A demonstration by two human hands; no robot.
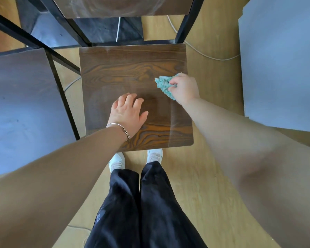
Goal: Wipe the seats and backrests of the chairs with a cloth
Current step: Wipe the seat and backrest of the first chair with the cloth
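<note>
Chair seat (132, 68): teal cloth (164, 85), left hand (128, 113) resting flat.

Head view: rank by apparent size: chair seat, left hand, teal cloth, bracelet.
1. chair seat
2. left hand
3. teal cloth: bunched and partly hidden in the right hand, so its rank against the left hand is unsure
4. bracelet
</note>
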